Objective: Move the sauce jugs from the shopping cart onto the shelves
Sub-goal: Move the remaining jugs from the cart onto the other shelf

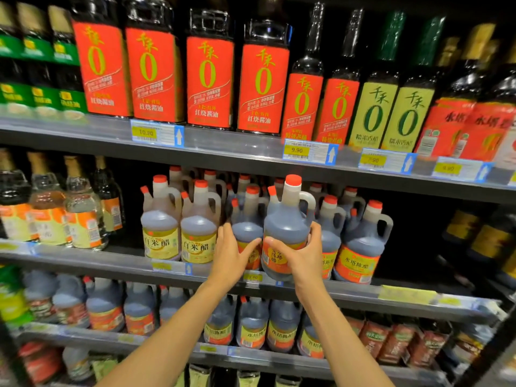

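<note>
On the middle shelf [363,293] stand several dark sauce jugs with red caps and orange labels. My right hand [303,256] grips the body of one dark jug [286,227] at the shelf's front edge, thumb across its orange label. My left hand [233,254] holds the neighbouring dark jug [247,229] just to the left, fingers round its left side and thumb on its label. Both jugs are upright. The shopping cart is out of view.
Two yellow-labelled vinegar jugs [178,233] stand left of my hands; more dark jugs [360,247] stand to the right. Tall red-labelled bottles [206,76] fill the upper shelf. The shelf below holds several similar jugs [252,322]. A dark gap lies right of the jugs [416,241].
</note>
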### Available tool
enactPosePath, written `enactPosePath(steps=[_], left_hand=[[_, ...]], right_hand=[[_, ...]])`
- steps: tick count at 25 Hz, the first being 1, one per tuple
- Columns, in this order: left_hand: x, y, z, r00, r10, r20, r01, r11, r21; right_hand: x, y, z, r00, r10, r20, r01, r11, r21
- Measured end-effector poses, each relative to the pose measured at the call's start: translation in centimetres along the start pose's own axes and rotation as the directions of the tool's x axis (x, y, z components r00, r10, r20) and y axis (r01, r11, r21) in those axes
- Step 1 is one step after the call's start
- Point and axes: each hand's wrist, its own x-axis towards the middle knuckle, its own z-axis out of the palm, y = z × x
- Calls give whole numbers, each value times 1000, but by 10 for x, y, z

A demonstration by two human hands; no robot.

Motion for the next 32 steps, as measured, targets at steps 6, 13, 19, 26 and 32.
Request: enactPosePath(steps=[6, 13, 19, 26, 32], left_hand=[[-12, 14, -2, 1000, 0, -12, 0, 1000, 4], [-9, 5, 0, 993, 87, -75, -81, 993, 80], [-10, 7, 3, 984, 120, -130, -110, 990, 87], [-11, 1, 2, 982, 146, -121, -136, 987, 82], [-12, 4, -3, 970, 208, -125, -184, 966, 180]], right_hand=[[-1, 12, 12, 999, 39, -37, -38, 999, 13], [13, 16, 16, 996, 83, -33, -84, 996, -29], [28, 16, 14, 988, 156, -13, -157, 984, -90], [32, 29, 11, 986, 163, 17, -159, 976, -148], [32, 42, 4, 982, 188, 30, -176, 956, -236]])
